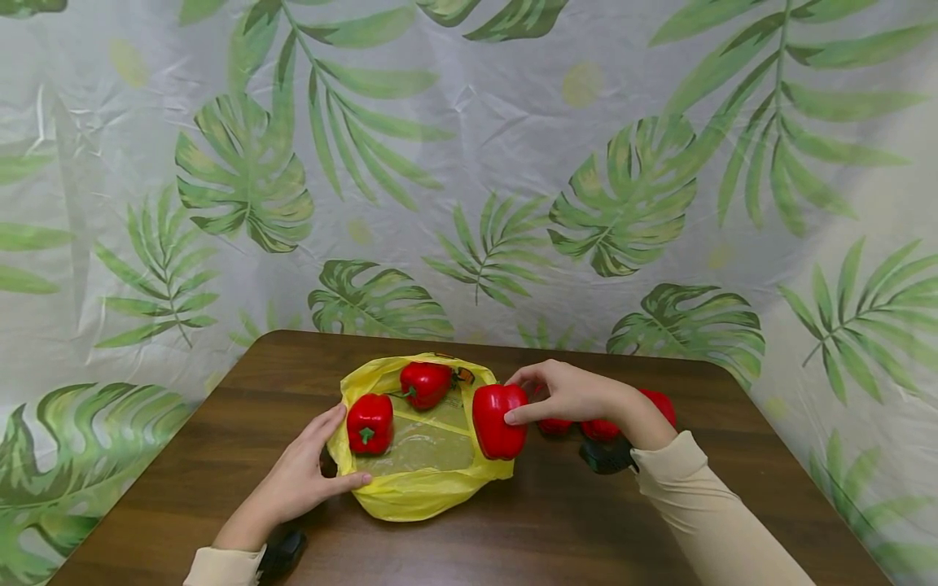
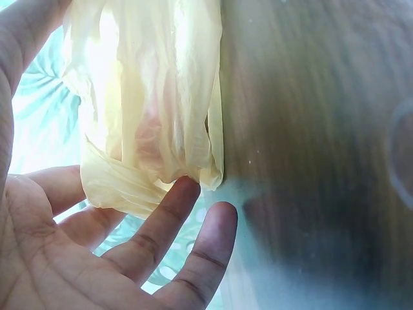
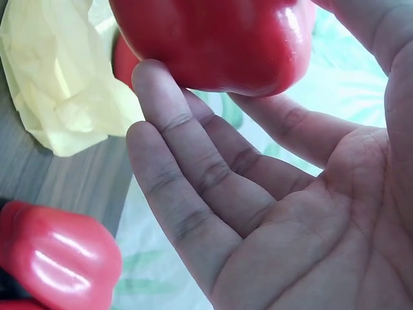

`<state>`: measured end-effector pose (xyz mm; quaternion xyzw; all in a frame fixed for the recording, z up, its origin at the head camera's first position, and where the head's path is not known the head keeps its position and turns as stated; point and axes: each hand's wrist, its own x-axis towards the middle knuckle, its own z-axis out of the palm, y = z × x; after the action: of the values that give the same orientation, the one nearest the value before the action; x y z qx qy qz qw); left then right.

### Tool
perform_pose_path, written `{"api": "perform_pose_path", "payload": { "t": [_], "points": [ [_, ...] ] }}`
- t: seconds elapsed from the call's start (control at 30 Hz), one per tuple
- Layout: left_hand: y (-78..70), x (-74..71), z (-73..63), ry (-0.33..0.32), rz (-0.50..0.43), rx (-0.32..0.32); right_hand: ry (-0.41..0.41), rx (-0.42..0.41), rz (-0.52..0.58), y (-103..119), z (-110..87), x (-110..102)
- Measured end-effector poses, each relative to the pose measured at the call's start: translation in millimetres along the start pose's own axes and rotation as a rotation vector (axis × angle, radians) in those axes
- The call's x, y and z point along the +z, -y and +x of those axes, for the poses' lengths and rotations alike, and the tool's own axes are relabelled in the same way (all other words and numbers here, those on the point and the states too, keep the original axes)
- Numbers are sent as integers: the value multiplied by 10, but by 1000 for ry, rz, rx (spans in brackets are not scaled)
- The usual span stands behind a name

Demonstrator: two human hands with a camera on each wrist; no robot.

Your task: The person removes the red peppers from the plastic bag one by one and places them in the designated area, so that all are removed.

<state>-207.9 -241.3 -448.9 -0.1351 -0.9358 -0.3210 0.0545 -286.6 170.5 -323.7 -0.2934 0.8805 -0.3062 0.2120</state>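
Observation:
A yellow plastic bag (image 1: 420, 503) stands wide-mouthed on the table, with one red bell pepper (image 1: 370, 425) at its left side and another red bell pepper (image 1: 427, 384) at its back. My left hand (image 1: 311, 464) holds the bag's left side, thumb over the front rim and fingers along the outside. Over the bag's right rim, my right hand (image 1: 558, 396) grips a third bell pepper (image 1: 500, 423) between thumb and fingers. The right wrist view shows this bell pepper (image 3: 213, 45) above the palm, with the bag (image 3: 58, 77) beyond it.
Right of the bag, more red peppers (image 1: 658, 404) lie partly hidden behind my right forearm; one red pepper (image 3: 64, 255) shows at lower left in the right wrist view. The brown wooden table (image 1: 454, 553) ends at a leaf-patterned cloth (image 1: 484, 163) behind.

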Motion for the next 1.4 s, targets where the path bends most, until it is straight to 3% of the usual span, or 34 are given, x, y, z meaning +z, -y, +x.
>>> {"api": "perform_pose_path", "payload": {
  "t": [0.93,1.4],
  "points": [
    [28,13,7,1,3,-6,-2,54,91,-333,-412,-23],
    [30,19,7,-6,4,1,5,89,92,-544,-459,58]
  ]
}}
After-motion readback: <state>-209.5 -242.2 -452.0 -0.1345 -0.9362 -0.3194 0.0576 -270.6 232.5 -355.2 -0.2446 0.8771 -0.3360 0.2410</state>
